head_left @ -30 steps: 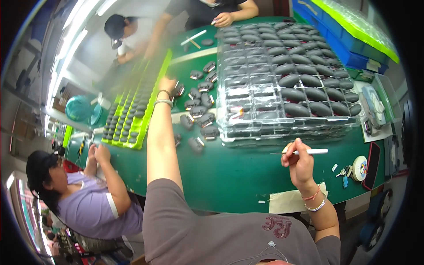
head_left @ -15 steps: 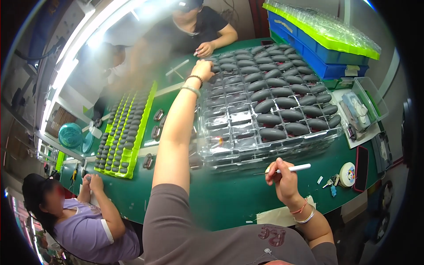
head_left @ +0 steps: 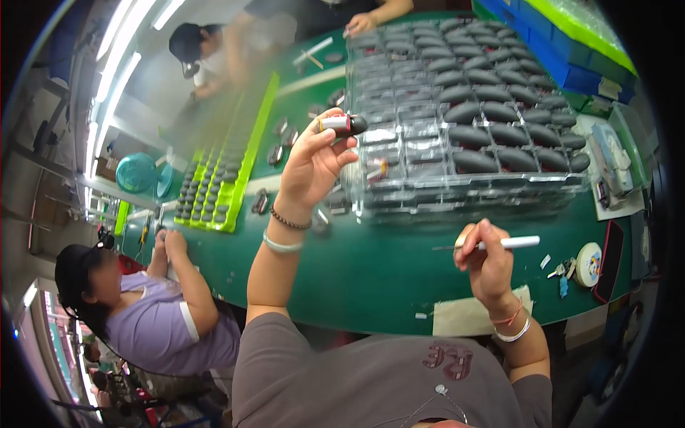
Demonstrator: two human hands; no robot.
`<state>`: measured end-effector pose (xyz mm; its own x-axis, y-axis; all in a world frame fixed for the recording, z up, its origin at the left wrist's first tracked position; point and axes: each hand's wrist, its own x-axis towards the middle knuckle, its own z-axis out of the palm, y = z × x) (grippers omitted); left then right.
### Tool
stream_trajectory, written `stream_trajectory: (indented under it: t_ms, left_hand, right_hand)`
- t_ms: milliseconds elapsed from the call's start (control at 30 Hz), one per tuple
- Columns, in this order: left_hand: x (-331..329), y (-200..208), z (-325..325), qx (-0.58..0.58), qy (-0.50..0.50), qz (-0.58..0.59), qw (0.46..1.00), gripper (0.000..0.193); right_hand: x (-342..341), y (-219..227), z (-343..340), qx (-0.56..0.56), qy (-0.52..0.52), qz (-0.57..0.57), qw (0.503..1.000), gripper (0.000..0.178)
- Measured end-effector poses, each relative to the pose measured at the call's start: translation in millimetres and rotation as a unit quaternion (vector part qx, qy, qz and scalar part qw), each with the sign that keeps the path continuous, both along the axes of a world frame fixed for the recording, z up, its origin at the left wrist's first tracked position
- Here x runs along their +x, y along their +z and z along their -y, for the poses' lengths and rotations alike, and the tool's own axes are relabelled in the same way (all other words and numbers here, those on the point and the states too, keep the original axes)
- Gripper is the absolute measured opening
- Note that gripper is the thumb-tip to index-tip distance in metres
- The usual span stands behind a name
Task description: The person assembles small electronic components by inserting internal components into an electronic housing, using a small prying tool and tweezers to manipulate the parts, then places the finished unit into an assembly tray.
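Back from the clear tray (head_left: 467,183), the left hand (head_left: 314,160) pinches a partly covered black-ended part (head_left: 342,125) above the green table (head_left: 371,278), the right hand (head_left: 489,264) gripping a white-handled tool (head_left: 519,242), haze veiling the room (head_left: 222,14) beyond.

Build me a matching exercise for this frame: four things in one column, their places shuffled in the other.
Things:
1. Red-and-silver-sided dark device
2. White-handled needle-tipped tool
3. Round white case
4. Beige sheet

Places:
A. Beside the keys
B. At the near edge of the green table
C. In the left hand
D. In the right hand

Pairs: 1-C, 2-D, 3-A, 4-B
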<state>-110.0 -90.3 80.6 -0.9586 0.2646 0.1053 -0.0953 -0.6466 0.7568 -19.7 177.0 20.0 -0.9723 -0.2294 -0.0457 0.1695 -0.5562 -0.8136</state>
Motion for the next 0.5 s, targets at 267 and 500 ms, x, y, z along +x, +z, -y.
stream_trajectory:
  t_ms: [267,500]
  left_hand:
    - [99.4,-45.9,-59.9,-0.252,0.018,-0.06,0.966,0.052]
    - [102.0,-70.1,-72.9,-0.261,0.025,-0.11,0.959,0.049]
  right_hand:
    - [-0.1,-4.4,3.0,-0.061,-0.001,-0.071,0.996,0.047]
    - [4.9,-5.0,2.8,0.043,-0.024,-0.12,0.992,0.048]
